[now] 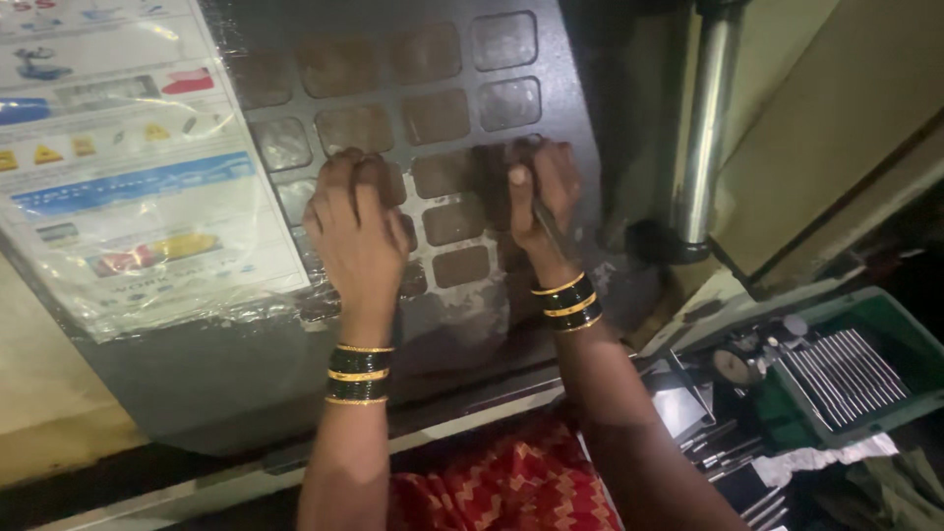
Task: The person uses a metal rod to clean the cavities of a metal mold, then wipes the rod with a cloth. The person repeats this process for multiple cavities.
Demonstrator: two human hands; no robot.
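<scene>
The left hand (356, 228) lies knuckles up with its fingers curled down against the dark grey metal mould plate (565, 88), the fingertips pressing at the upper edge of one of the brown square rubbery pads (455, 220) that sit in rows of shallow pockets; whether it grips anything cannot be told, since the fingertips are hidden. The right hand (544, 194) is closed around a thin metal pick tool (547, 228), whose shaft runs down along the palm toward the wrist while the thumb presses at the edge of a pad. Both wrists carry stacked black and gold bangles (359, 375). The plate stands nearly upright in front of the person, its lower part bare, scuffed and shiny. To its left, a laminated sheet of coloured pictures under crinkled clear plastic (138, 167) covers the machine face. To the right of the plate rises a polished steel column (704, 128), set beside beige machine panels. Lower right, a green plastic tray (910, 344) holds a row of slim metal rods, with small metal parts scattered just beside it. A red zigzag-patterned cloth (511, 487) shows between the forearms at the bottom. The light is dim and warm.
</scene>
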